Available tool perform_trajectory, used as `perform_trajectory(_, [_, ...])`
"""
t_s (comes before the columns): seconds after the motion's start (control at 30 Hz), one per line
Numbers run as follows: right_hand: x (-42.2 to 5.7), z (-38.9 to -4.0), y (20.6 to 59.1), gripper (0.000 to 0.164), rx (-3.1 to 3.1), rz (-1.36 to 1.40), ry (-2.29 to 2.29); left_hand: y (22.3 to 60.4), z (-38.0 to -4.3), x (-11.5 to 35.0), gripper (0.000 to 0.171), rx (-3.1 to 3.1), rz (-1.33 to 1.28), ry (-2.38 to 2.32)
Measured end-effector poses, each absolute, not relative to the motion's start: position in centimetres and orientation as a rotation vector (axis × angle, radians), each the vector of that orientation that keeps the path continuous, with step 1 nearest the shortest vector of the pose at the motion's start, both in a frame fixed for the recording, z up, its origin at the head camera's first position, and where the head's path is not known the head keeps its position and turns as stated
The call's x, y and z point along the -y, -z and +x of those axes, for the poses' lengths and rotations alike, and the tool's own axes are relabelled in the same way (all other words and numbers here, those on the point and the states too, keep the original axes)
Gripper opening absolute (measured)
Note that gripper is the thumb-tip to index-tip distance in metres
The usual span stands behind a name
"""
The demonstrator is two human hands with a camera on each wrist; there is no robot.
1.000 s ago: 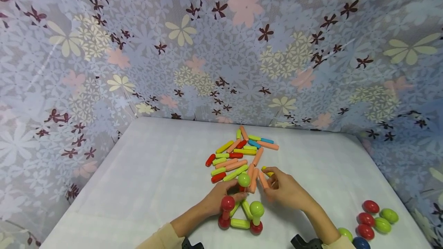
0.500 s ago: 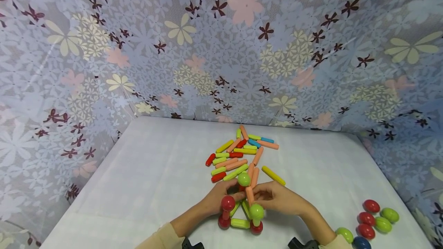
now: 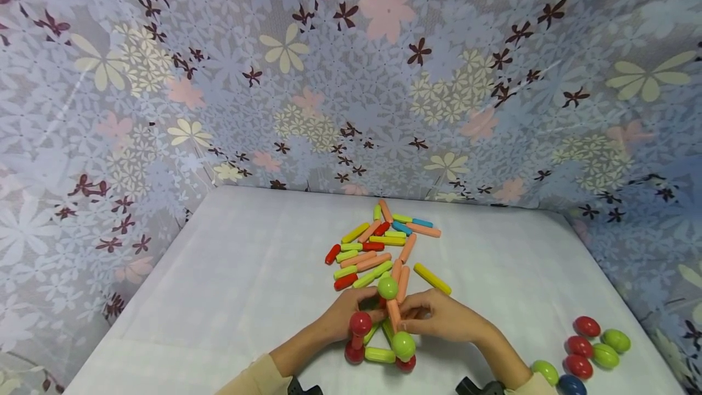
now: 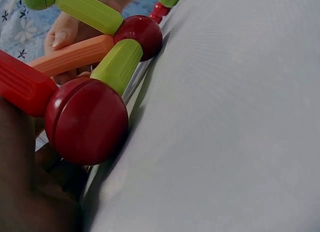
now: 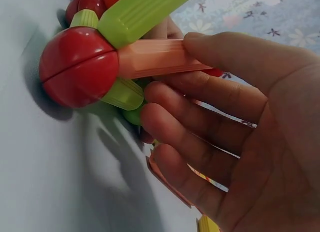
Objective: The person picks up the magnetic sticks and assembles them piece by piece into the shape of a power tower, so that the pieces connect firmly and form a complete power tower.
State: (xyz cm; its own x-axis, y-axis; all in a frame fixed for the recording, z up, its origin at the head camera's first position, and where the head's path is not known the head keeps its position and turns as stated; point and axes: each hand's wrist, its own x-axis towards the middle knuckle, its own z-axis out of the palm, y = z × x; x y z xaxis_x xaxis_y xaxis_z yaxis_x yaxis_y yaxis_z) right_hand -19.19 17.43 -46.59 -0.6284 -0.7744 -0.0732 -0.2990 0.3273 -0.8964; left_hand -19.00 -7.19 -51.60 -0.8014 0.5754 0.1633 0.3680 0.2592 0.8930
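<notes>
A frame of ridged toy sticks and balls stands on the table, with green sticks [image 3: 380,355] along its base and red balls [image 5: 80,67] at its front corners. My right hand [image 3: 439,316] pinches an orange stick [image 5: 155,57] between thumb and index finger; its end is right at the front right red ball, beside a slanting green stick [image 5: 145,15]. The other fingers are loosely bent. My left hand [image 3: 348,316] holds the rear upright red stick, mostly hidden by fingers, under a green ball [image 3: 387,287]. Another red stick [image 4: 25,82] rises at the front left to a red ball [image 3: 360,323].
Behind the frame lie loose orange, green, yellow, red and blue sticks [image 3: 373,261]. One yellow stick [image 3: 432,278] lies just beyond my right hand. Several loose balls, red [image 3: 579,366], green [image 3: 616,340] and blue [image 3: 572,384], sit at the table's right. A flowered cloth [image 3: 351,78] hangs behind.
My right hand has brought the orange stick from the pile leftward and down to the frame. The front right green ball has tipped slightly toward the front. My left hand stays in place.
</notes>
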Motion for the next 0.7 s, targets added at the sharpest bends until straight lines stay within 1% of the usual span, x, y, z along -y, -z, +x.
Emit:
perform_trajectory(0.13, [-17.89,-19.33,46.81,0.022,-2.017,-0.96,1.22,51.51,-18.86,7.2,0.031,-2.336,0.903,-1.57])
perform_trajectory(0.27, [-18.31,-19.33,47.0,0.027,-1.892,-0.963,1.14,51.46,-18.82,7.16,0.03,-2.342,0.887,-1.571])
perform_trajectory(0.47, [-17.86,-18.95,47.02,0.043,-2.023,-0.977,1.001,51.53,-18.95,7.07,0.03,-2.379,0.829,-1.59])
perform_trajectory(0.53, [-17.67,-18.85,47.06,0.043,-2.091,-0.982,0.957,51.6,-18.97,7.04,0.03,-2.4,0.816,-1.606])
perform_trajectory(0.7, [-17.88,-18.94,47.12,0.033,-2.155,-0.961,0.949,51.59,-18.99,7.06,0.034,-2.458,0.756,-1.616])
